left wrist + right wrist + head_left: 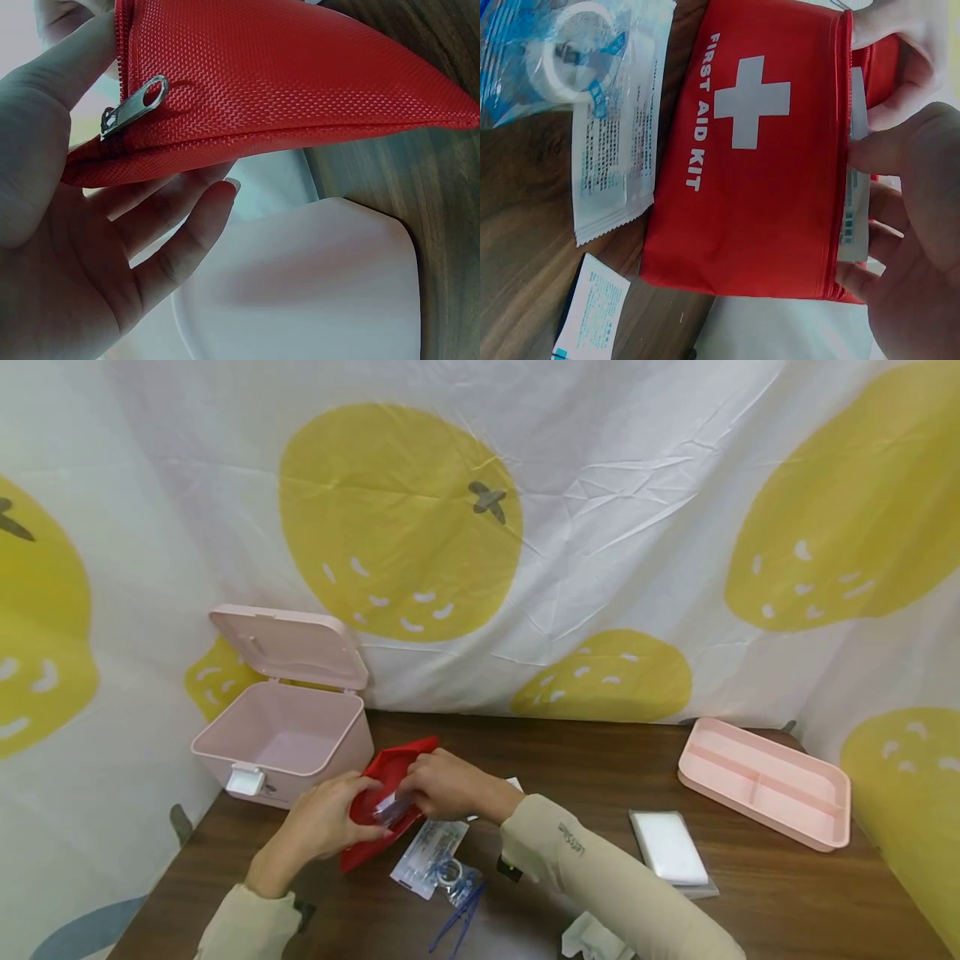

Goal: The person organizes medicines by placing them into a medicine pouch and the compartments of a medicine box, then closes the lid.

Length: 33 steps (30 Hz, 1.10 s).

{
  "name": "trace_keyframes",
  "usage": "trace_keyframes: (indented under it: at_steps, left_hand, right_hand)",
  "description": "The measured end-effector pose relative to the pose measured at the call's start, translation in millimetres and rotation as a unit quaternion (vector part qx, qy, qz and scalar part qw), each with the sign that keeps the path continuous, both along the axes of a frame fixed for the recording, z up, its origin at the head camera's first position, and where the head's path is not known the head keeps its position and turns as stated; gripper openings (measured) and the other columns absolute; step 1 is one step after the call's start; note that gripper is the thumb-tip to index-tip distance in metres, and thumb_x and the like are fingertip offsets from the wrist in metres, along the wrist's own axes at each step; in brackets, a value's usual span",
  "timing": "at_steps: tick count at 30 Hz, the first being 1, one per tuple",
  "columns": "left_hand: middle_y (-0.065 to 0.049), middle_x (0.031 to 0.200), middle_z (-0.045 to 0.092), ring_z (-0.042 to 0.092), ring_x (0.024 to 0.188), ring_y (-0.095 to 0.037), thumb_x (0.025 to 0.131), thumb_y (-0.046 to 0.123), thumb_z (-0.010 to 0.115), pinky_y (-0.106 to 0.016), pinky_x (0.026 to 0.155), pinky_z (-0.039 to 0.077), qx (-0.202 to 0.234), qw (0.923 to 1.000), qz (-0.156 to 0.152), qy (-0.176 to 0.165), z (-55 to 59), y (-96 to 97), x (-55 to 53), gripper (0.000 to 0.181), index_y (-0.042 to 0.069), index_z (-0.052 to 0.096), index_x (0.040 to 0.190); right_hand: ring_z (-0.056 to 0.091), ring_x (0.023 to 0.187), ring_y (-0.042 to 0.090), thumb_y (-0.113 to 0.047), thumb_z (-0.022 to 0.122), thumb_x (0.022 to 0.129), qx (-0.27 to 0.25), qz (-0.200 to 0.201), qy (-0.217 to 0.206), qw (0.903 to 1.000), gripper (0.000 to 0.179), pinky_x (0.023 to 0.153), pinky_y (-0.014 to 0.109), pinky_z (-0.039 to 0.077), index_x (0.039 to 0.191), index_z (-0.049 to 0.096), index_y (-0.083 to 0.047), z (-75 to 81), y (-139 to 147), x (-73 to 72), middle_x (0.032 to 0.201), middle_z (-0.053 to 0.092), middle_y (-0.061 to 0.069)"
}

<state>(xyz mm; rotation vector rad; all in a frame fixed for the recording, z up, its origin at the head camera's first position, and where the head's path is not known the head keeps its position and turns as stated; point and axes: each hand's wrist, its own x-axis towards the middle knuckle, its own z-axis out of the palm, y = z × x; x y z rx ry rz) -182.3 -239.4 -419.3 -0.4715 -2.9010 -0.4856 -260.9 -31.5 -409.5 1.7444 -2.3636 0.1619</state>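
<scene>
My left hand (pixel 326 818) grips the red zippered pouch (pixel 780 202) by the side of its mouth, thumb on one face and fingers behind. White lettering on the pouch reads FIRST AID KIT beside a white cross, and its metal zip pull (pixel 135 109) shows in the left wrist view. At the unzipped mouth, my right hand (pixel 442 785) pinches a flat white packet (pixel 856 217), most of which is hidden inside the pouch. On the table just below lie a printed white packet (pixel 423 856), a white roll in clear blue-marked wrapping (pixel 450 872) and blue tweezers (pixel 467 910).
A pink box (pixel 281 768) stands behind at the left, lid raised. Toward the right lie a pink divided tray (pixel 757 785) and a white pad in a clear bag (pixel 667 847). A crumpled white thing (pixel 596 935) rests near the front, partly behind my right sleeve.
</scene>
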Motion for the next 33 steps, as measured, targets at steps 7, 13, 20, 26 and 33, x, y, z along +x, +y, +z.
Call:
trace_keyframes:
  at_steps: [7,13,20,26,33]
  left_hand:
    - [-0.009,0.109,0.068,0.065,0.096,-0.028,0.068,0.04,0.089,-0.049,0.085,0.055,-0.004,1.0,0.004,0.0,-0.6,1.1,-0.6,0.061,0.006,0.069,0.115]
    - [-0.01,0.11,0.067,0.065,0.097,-0.029,0.068,0.042,0.089,-0.049,0.085,0.055,-0.006,0.9999,0.005,-0.007,0.6,1.8,0.1,0.063,0.005,0.069,0.115]
    - [-0.009,0.107,0.067,0.065,0.094,-0.028,0.067,0.042,0.089,-0.049,0.083,0.055,-0.005,0.9999,0.006,-0.01,1.4,2.0,0.7,0.062,0.006,0.069,0.114]
    - [-0.008,0.107,0.067,0.065,0.093,-0.027,0.067,0.043,0.089,-0.047,0.082,0.055,-0.006,0.9999,0.007,-0.009,-0.6,1.3,1.1,0.062,0.006,0.069,0.114]
    - [-0.009,0.111,0.067,0.064,0.097,-0.028,0.068,0.044,0.089,-0.049,0.084,0.054,-0.006,0.9998,0.005,-0.017,2.0,0.1,0.9,0.063,0.007,0.069,0.116]
  right_hand:
    - [0.064,0.083,0.014,-0.014,0.063,0.087,0.033,-0.034,-0.027,0.9985,0.019,0.074,0.027,0.049,0.096,0.078,-0.021,-3.2,-8.7,1.5,0.087,0.073,-0.007]
    - [0.063,0.082,0.014,-0.013,0.068,0.084,0.02,-0.024,-0.031,0.999,0.012,0.075,0.026,0.049,0.09,0.077,-0.018,-3.5,-9.4,0.3,0.085,0.07,-0.005]
    - [0.061,0.079,0.013,-0.013,0.069,0.085,0.045,-0.024,-0.043,0.9978,0.011,0.073,0.024,0.048,0.081,0.076,-0.019,-4.4,-8.4,2.7,0.081,0.068,-0.006]
    - [0.062,0.088,0.014,-0.013,0.069,0.087,-0.029,0.007,-0.053,0.9982,0.009,0.082,0.022,0.05,0.092,0.077,-0.013,-0.8,0.5,2.3,0.09,0.068,-0.002]
    - [0.061,0.094,0.017,-0.012,0.072,0.087,-0.146,0.003,-0.035,0.9887,0.008,0.089,0.028,0.05,0.095,0.074,-0.012,16.9,30.5,-9.5,0.096,0.066,0.001]
